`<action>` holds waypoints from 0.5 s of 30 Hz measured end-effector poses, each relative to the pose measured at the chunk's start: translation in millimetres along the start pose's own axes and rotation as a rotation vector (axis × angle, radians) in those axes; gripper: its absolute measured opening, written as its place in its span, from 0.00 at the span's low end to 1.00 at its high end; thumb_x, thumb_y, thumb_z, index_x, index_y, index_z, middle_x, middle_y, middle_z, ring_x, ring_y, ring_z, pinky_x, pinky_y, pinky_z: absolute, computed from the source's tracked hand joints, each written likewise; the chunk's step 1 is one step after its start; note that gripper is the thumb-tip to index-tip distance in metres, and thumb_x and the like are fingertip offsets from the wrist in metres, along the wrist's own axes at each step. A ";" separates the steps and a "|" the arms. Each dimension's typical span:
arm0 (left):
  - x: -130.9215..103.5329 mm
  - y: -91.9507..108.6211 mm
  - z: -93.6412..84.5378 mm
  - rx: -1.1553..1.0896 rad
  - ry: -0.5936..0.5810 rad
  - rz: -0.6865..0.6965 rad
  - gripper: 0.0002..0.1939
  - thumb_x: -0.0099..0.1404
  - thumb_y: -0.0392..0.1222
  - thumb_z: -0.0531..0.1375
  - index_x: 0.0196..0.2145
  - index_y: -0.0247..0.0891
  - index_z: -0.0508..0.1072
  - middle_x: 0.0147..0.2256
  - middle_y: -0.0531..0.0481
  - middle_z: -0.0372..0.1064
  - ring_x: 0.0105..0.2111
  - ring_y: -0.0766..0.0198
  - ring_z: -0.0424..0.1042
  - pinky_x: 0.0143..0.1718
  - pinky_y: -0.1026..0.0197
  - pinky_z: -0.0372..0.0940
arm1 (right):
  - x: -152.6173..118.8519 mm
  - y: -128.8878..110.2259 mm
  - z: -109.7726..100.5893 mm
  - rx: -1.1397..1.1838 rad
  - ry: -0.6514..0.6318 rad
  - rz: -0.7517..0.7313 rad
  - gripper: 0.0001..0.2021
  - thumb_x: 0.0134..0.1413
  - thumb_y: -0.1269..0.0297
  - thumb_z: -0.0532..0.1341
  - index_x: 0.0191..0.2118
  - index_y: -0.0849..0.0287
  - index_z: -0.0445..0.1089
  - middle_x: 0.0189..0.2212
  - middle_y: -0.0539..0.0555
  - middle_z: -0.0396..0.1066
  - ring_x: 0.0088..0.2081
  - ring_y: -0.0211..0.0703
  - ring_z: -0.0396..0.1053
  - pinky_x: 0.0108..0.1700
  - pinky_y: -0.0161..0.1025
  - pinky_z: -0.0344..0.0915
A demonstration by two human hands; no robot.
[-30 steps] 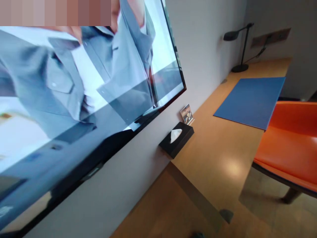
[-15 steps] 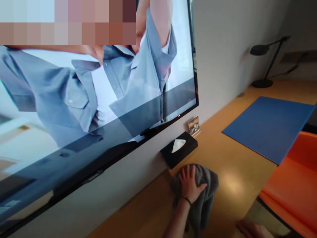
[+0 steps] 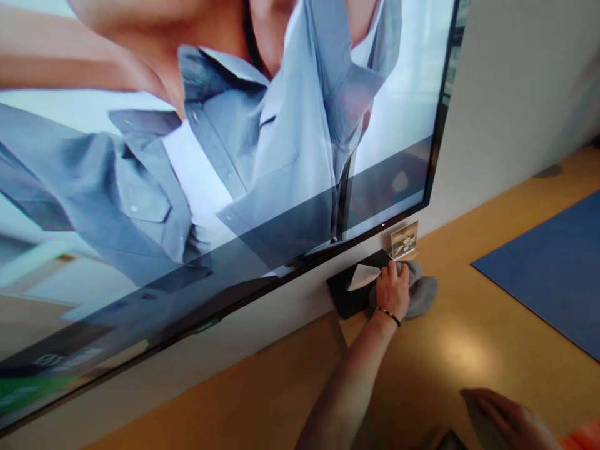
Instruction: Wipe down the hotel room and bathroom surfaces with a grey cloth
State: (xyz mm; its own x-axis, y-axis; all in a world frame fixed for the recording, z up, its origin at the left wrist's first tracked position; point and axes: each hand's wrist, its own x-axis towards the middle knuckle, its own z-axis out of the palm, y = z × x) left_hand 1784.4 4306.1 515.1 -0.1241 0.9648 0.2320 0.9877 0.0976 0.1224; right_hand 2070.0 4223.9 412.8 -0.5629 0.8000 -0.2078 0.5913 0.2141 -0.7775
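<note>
My left hand point(image 3: 394, 290), with a dark bracelet at the wrist, is closed over a grey cloth point(image 3: 422, 294). Its fingers reach the right end of a black tissue box point(image 3: 344, 297), from which a white tissue point(image 3: 364, 277) sticks up. Part of the cloth is bunched out to the right of the hand and some is hidden beneath it. Low at the right, my right hand point(image 3: 513, 422) shows only in part, its fingers stretched out to the left with nothing seen in them.
A small picture stand point(image 3: 404, 241) is just behind the tissue box. The large lit screen point(image 3: 262, 169) hangs on the wall above the wooden desk point(image 3: 469, 325). A blue mat point(image 3: 553, 269) lies at the right, and something orange point(image 3: 585, 435) shows in the lower right corner.
My left hand has moved forward with the cloth, from the bare desk to the tissue box, and its spread fingers have drawn in. The view has shifted toward the screen.
</note>
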 end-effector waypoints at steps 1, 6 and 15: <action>-7.7 -13.6 1.7 0.028 -0.041 -0.021 0.20 0.69 0.35 0.45 0.57 0.42 0.63 0.51 0.41 0.59 0.44 0.56 0.65 0.40 0.57 0.68 | 11.6 -8.0 -5.4 -0.001 -0.013 -0.007 0.26 0.57 0.42 0.48 0.41 0.51 0.78 0.40 0.52 0.75 0.42 0.53 0.73 0.43 0.42 0.74; -87.9 -91.8 11.1 0.062 -0.130 -0.343 0.25 0.65 0.30 0.49 0.58 0.42 0.62 0.49 0.42 0.61 0.47 0.55 0.65 0.44 0.57 0.67 | 61.1 -40.2 -21.5 -0.028 -0.040 -0.055 0.26 0.58 0.43 0.48 0.42 0.55 0.76 0.40 0.53 0.75 0.42 0.51 0.73 0.43 0.41 0.73; -123.1 -184.5 -48.3 0.003 0.049 -0.807 0.28 0.62 0.33 0.55 0.60 0.42 0.60 0.51 0.42 0.62 0.48 0.57 0.69 0.49 0.57 0.66 | 142.4 -103.4 -2.7 -0.230 0.015 -0.427 0.21 0.64 0.56 0.46 0.50 0.59 0.70 0.47 0.58 0.71 0.47 0.52 0.70 0.49 0.49 0.70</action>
State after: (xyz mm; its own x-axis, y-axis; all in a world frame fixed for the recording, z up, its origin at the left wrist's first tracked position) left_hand 1612.8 4157.6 510.5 -0.8030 0.5847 0.1156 0.5920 0.7601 0.2678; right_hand 1930.3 4317.2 465.2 -0.7757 0.6211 0.1117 0.4224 0.6426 -0.6393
